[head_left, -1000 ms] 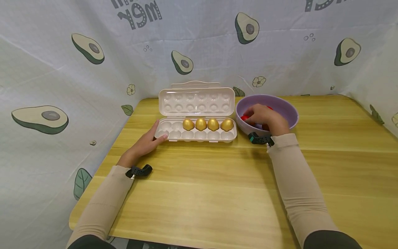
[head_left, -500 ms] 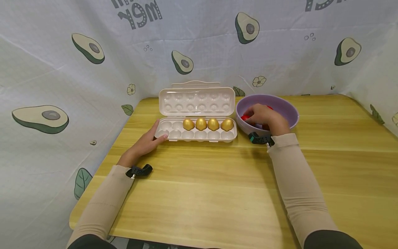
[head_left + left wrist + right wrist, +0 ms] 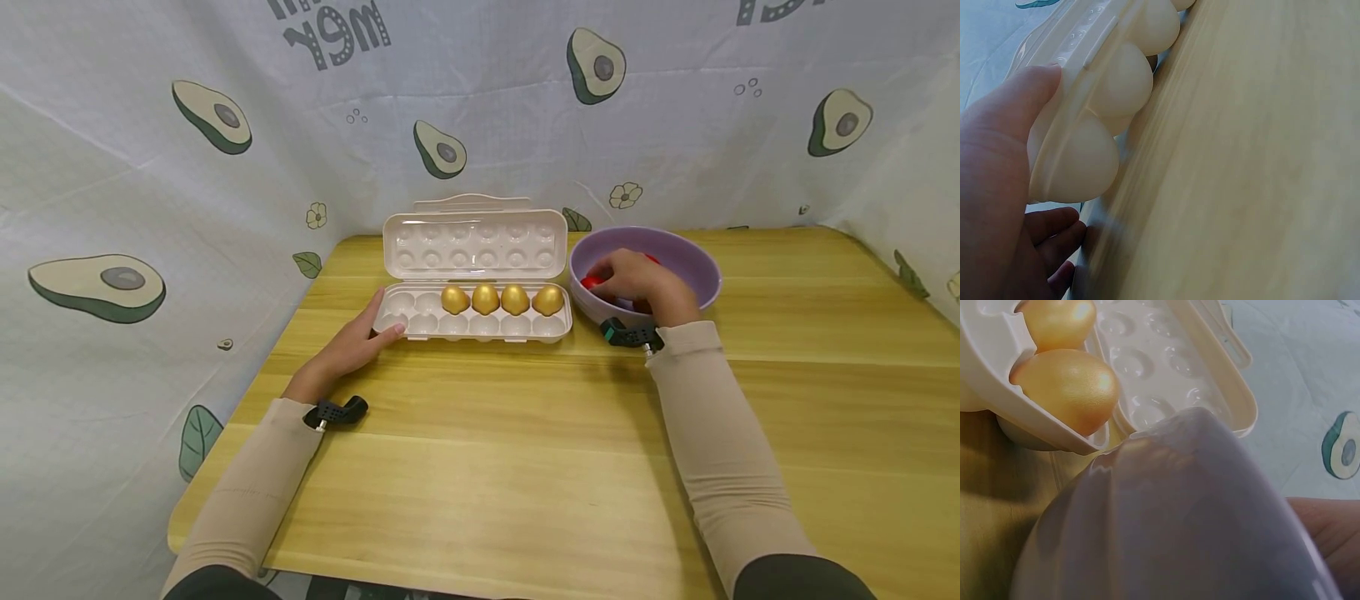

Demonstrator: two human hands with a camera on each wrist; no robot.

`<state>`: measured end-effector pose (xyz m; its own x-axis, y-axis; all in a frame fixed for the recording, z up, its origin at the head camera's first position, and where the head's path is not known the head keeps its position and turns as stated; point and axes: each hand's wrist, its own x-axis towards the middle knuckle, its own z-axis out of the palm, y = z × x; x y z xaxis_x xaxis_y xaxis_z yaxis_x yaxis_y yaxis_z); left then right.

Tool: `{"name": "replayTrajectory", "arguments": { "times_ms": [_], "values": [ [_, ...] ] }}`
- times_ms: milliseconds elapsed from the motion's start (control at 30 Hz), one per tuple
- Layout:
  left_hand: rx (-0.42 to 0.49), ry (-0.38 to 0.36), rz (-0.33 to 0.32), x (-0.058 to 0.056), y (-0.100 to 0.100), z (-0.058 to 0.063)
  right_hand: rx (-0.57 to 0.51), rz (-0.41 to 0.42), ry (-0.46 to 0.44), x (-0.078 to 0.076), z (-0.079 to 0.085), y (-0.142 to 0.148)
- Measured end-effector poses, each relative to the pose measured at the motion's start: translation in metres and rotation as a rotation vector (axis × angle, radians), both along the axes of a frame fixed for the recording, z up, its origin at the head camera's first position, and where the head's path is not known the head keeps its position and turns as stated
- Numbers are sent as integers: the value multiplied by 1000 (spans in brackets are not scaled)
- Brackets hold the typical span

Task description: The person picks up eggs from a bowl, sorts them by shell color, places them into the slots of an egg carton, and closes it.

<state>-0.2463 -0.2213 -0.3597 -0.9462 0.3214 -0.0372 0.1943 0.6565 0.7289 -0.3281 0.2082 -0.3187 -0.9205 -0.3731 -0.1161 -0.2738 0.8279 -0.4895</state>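
A cream egg carton [image 3: 480,329] lies with its lid [image 3: 475,246] folded back. Several golden eggs [image 3: 514,300] fill the right part of its back row. At the carton's left end is my left hand [image 3: 348,346]; its thumb [image 3: 1041,87] lies over the rim and the other fingers are around the end, low by the table. My right hand [image 3: 637,279] reaches down into a purple bowl [image 3: 693,258], where a red rounded thing [image 3: 591,283] shows at its fingers. The fingertips are hidden, so I cannot tell whether they hold it.
The bowl stands right beside the carton's right end, and its wall [image 3: 1210,506] fills much of the right wrist view. A wooden table [image 3: 480,467] carries both. Behind it hangs a white cloth [image 3: 510,100] printed with avocados. Another bit of red shows inside the bowl.
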Motion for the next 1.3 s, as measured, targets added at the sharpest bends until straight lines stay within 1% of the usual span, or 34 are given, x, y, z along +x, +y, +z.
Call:
{"name": "replayTrajectory", "arguments": {
  "times_ms": [267,533,733,933,1133,1300],
  "values": [
    [7,1,-7,0,0,1,-2,2,42,-3,0,0],
    [10,4,-11,0,0,0,-63,4,57,-5,2,3],
    [6,4,-8,0,0,0,-74,-6,69,-5,3,4],
    [12,11,-11,0,0,0,-103,-40,34,-5,5,5],
    [34,21,-17,0,1,0,-182,-81,-9,-2,11,5],
    [24,23,-14,-1,1,0,-246,-85,-42,1,16,3]
  ]
}}
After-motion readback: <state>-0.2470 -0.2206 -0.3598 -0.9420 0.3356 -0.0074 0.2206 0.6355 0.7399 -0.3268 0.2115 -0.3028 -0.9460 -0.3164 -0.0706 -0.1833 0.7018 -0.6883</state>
